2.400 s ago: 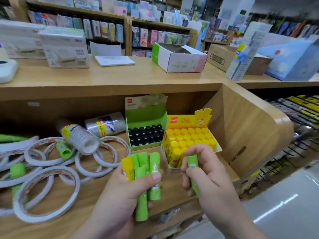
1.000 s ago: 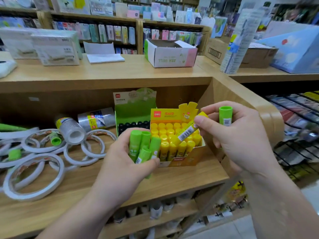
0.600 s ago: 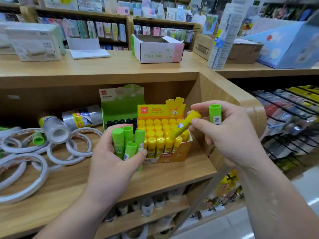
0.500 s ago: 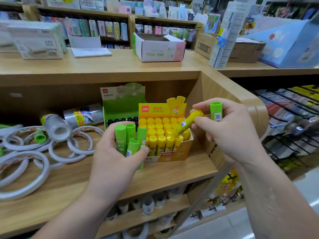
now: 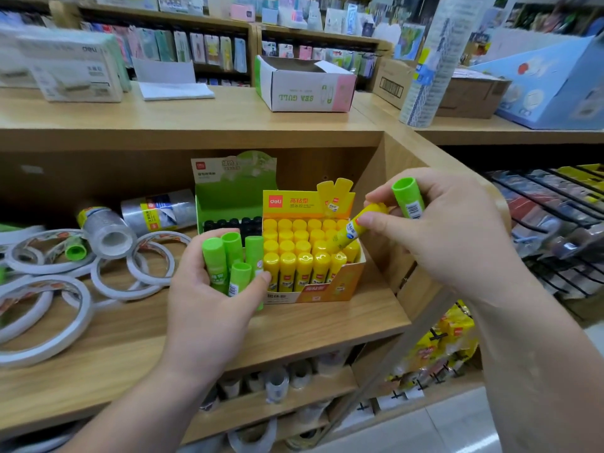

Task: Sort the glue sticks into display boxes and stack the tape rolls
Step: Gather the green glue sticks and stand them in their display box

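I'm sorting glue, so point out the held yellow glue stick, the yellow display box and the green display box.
yellow glue stick (image 5: 351,228): head view, on its label, mid-barrel.
yellow display box (image 5: 314,291): head view, on its orange front wall.
green display box (image 5: 228,204): head view, on its upright back flap.

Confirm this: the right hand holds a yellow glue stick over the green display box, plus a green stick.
Wrong box. The head view shows the right hand holding the yellow glue stick over the yellow display box; the green stick is in that hand.
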Demonstrator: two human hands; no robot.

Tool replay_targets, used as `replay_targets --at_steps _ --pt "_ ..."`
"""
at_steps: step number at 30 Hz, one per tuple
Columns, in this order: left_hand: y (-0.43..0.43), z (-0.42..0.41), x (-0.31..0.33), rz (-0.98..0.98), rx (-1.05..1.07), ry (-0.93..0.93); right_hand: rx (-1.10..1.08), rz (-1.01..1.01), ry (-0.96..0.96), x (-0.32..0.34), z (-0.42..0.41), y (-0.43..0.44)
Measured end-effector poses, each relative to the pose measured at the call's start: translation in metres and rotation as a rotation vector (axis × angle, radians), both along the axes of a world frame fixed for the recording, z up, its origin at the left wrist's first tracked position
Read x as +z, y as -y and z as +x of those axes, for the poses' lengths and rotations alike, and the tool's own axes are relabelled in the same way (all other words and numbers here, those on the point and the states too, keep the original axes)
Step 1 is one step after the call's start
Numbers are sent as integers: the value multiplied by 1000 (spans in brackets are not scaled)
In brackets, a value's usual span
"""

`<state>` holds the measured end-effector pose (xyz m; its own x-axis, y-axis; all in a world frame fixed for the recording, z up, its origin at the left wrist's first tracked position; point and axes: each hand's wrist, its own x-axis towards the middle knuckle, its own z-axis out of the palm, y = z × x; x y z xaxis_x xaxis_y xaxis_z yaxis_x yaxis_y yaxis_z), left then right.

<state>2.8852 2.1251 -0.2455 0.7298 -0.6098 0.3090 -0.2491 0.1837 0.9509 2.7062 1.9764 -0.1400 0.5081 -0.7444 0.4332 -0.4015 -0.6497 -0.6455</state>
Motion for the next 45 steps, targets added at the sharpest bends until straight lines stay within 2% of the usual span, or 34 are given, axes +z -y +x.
replay_targets --at_steps 8,13,35,40,45 --pt "2 4 -15 40 -9 -44 4 -160 -297 16 -4 -4" --pt "1 5 -16 60 -39 -51 20 -201 -378 20 -2 -1" --pt "1 8 -13 144 -95 -127 178 -94 -473 2 11 8" --pt "1 8 -13 148 -88 -115 94 -36 -424 -18 4 10" --pt "1 9 -17 155 -76 -98 39 -97 -363 -35 0 6"
